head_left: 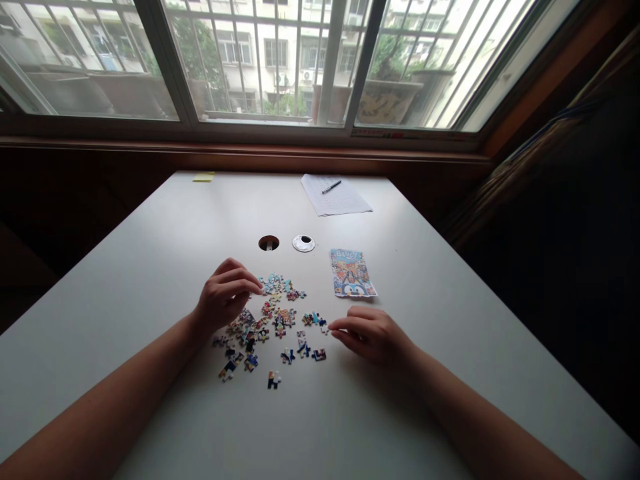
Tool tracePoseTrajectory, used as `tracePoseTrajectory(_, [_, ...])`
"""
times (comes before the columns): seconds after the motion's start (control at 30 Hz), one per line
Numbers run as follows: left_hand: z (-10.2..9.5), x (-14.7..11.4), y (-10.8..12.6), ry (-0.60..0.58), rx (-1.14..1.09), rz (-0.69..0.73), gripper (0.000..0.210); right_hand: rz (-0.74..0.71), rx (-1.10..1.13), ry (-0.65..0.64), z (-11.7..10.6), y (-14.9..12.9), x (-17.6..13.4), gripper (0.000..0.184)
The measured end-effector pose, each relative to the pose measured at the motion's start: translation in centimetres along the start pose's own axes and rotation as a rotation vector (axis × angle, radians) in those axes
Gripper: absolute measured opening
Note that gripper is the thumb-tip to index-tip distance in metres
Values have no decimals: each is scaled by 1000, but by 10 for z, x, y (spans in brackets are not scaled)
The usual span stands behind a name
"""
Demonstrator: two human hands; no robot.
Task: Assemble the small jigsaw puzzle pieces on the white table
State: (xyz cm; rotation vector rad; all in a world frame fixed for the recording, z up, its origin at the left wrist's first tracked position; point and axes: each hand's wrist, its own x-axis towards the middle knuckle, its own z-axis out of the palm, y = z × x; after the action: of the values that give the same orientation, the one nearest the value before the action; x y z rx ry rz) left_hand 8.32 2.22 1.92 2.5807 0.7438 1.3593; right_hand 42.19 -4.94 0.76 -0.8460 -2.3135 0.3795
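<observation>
Loose jigsaw puzzle pieces [285,317] lie spread in the middle of the white table [200,427]. Over the left side of this spread hovers my left hand [225,293], its fingers loosely stretched and bent down, with nothing visible in them. At the right side of the pieces, my right hand [370,333] has thumb and index finger pinched at a small pale puzzle piece [325,329]. Several dark blue pieces [303,349] lie just left of that hand. A colourful picture card [353,273] lies flat beyond my right hand.
Beyond the pieces are a round hole [269,243] in the tabletop and a silver ring cover [303,243]. Farther back lie paper sheets [335,200] with a pen [331,187] on top, and a yellow sticky note [203,177]. A barred window [265,67] stands behind.
</observation>
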Motion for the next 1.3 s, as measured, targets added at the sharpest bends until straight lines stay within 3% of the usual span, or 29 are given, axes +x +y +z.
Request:
tracePoseTrajectory(0.23, [-5, 3, 6, 160, 0, -142, 29, 83, 39, 84, -4, 1, 0, 13])
tracePoseTrajectory(0.43, [-8, 5, 9, 397, -71, -333, 27, 185, -1, 105, -5, 2, -1, 16])
tracePoseTrajectory(0.6, [-7, 8, 5, 596, -198, -491, 23, 227, -6, 57, -2, 5, -2, 22])
tracePoseTrajectory(0.8, [-17, 21, -1, 819, -391, -528, 20, 181, -24, -7, -1, 7, -1, 23])
tracePoseTrajectory(0.9, [-26, 25, -6, 877, -503, -571, 18, 140, -81, -69, -3, 6, 1, 24])
tracePoseTrajectory(1.13, [-50, 28, -18, 850, -728, -683, 20, 109, -137, -148, -4, 0, 3, 30])
tracePoseTrajectory(1.3, [-67, 30, -23, 589, -858, -804, 22, 109, -128, -135, -3, 1, 4, 27])
